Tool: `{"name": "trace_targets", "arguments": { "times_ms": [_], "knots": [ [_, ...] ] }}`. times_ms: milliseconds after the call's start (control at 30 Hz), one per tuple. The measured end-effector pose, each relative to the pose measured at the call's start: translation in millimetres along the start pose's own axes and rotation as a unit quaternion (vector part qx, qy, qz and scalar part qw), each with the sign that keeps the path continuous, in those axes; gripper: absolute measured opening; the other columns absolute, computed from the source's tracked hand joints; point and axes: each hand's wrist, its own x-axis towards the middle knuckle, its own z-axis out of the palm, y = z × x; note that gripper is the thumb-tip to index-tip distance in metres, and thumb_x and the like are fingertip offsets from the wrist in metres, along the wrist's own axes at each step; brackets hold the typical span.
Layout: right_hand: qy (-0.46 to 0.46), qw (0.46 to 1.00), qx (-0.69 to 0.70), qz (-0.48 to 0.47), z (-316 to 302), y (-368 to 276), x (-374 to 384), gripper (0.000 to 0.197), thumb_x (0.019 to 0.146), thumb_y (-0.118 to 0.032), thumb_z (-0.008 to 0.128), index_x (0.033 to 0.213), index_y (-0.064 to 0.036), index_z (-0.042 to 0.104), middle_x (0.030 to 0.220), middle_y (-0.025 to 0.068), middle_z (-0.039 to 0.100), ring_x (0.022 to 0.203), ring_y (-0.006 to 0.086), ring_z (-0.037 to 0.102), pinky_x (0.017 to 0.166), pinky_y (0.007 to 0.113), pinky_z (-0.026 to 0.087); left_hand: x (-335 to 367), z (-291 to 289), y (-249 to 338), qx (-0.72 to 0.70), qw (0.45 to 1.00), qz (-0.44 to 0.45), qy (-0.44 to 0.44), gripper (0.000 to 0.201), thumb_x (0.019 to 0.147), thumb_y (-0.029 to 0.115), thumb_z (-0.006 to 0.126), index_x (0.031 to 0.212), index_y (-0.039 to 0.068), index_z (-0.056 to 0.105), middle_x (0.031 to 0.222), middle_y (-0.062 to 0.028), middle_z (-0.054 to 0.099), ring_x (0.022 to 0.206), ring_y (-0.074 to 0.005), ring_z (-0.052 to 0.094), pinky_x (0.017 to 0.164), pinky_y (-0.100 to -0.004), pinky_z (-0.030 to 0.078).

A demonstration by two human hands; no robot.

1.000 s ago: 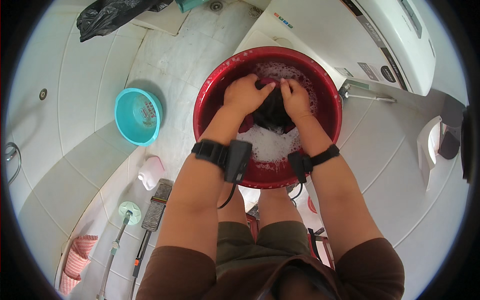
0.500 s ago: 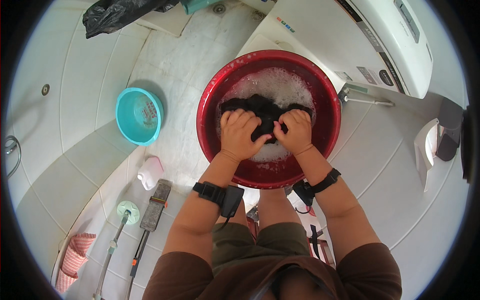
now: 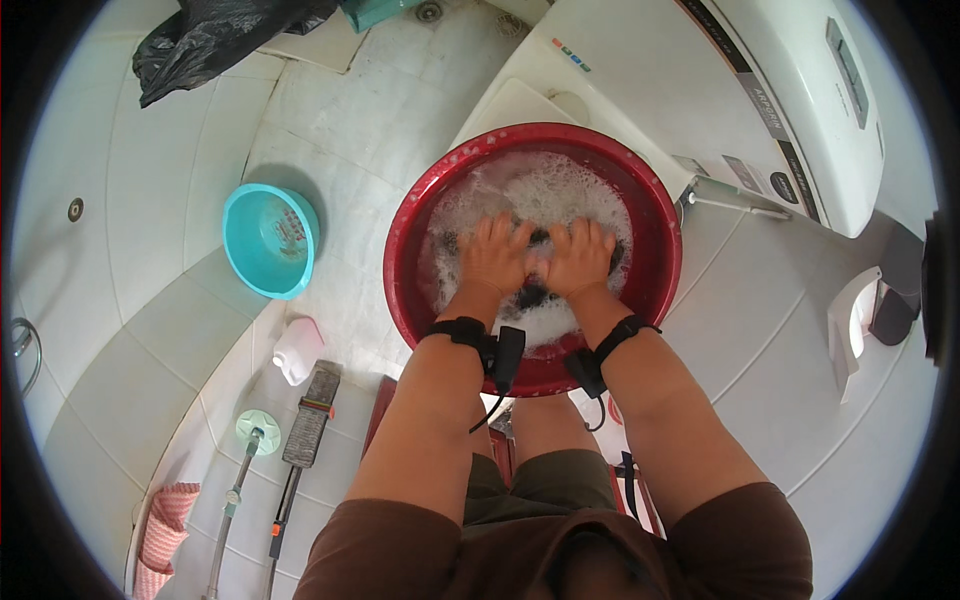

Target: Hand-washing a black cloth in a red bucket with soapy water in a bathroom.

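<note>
Red basin [image 3: 655, 245], white suds [image 3: 530, 178], dark cloth [image 3: 533, 295]

The cloth lies in the basin beneath both hands, most of it lost under foam; black patches show around the thumbs and beside the right fingers, so its shape cannot be made out. The left hand [image 3: 493, 255] and right hand [image 3: 578, 258] are palm down, side by side, thumbs close together. Their fingers are slightly spread, but whether either grip is clamped on the cloth I cannot tell. What holds the basin up is hidden too (the forearms and rim block the view).

Pale, marbled tiles cover the floor [image 3: 345, 185], with white tiled walls [image 3: 150, 180] beyond. Well to the left of the basin, a turquoise bowl [image 3: 255, 235] stands on that floor; nearer the person are a white and pink jug [image 3: 297, 352], a grey flat mop [image 3: 308, 430] and a round green mop head [image 3: 258, 430]. A pink towel [image 3: 163, 535] at lower left, a black bag [image 3: 215, 45] at the top and a white machine [image 3: 660, 85] at upper right are all cut off.
</note>
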Motion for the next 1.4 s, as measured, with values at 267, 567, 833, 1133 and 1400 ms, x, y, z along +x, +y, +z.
{"name": "trace_targets", "arguments": {
  "times_ms": [267, 567, 833, 1133, 1400],
  "knots": [
    [-0.129, 0.990, 0.000, 0.061, -16.2, -6.6, 31.6, 0.042, 0.064, -0.038, 0.064, 0.098, -0.0147, 0.060, 0.083, 0.0126, 0.060, 0.074, 0.0296, 0.059, 0.066, 0.047, 0.043, 39.8, -27.2, -7.8, -0.028, 0.982, 0.026, -0.186, 0.043, 0.079, 0.035, 0.053, 0.118, 0.017, 0.051, 0.109, -0.0177, 0.057, 0.103, -0.0339, 0.053, 0.086, -0.0465, 0.041],
    [-0.107, 0.983, 0.085, 0.124, -37.6, 4.5, 42.1, 0.038, 0.076, -0.042, 0.054, 0.096, -0.0108, 0.061, 0.088, 0.0149, 0.063, 0.082, 0.0330, 0.061, 0.072, 0.044, 0.047, 56.4, -70.4, -2.7, -0.115, 0.989, -0.005, -0.089, 0.038, 0.080, 0.041, 0.054, 0.096, 0.007, 0.061, 0.102, -0.0151, 0.061, 0.094, -0.0298, 0.059, 0.079, -0.0385, 0.046],
    [0.082, 0.948, 0.288, -0.107, -117.1, -12.6, 13.6, 0.027, 0.060, -0.024, 0.075, 0.081, -0.0144, 0.062, 0.082, 0.0040, 0.060, 0.086, 0.0243, 0.055, 0.085, 0.037, 0.037, -2.8, -85.3, -14.6, -0.479, 0.862, 0.079, 0.144, 0.022, 0.083, 0.014, 0.057, 0.065, 0.002, 0.055, 0.065, -0.0051, 0.053, 0.062, -0.0157, 0.049, 0.062, -0.0292, 0.039],
    [-0.002, 0.957, 0.264, -0.119, -92.2, -8.7, -32.8, 0.028, 0.063, -0.019, 0.069, 0.090, -0.0167, 0.064, 0.105, 0.0072, 0.052, 0.104, 0.0294, 0.045, 0.094, 0.044, 0.031, -46.0, -43.4, -3.5, -0.190, 0.960, 0.035, 0.204, 0.045, 0.070, 0.029, 0.070, 0.109, 0.012, 0.056, 0.108, -0.0105, 0.053, 0.105, -0.0313, 0.046, 0.094, -0.0465, 0.030],
    [0.067, 0.993, 0.073, 0.058, -17.5, -16.5, -14.4, 0.058, 0.076, -0.039, 0.059, 0.130, -0.0241, 0.041, 0.135, 0.0169, 0.028, 0.120, 0.0402, 0.029, 0.097, 0.055, 0.022, -27.4, 10.0, 6.6, -0.091, 0.976, -0.061, 0.186, 0.051, 0.076, 0.038, 0.059, 0.122, 0.018, 0.051, 0.127, -0.0128, 0.043, 0.117, -0.0373, 0.036, 0.095, -0.0537, 0.026]
  ]
}}
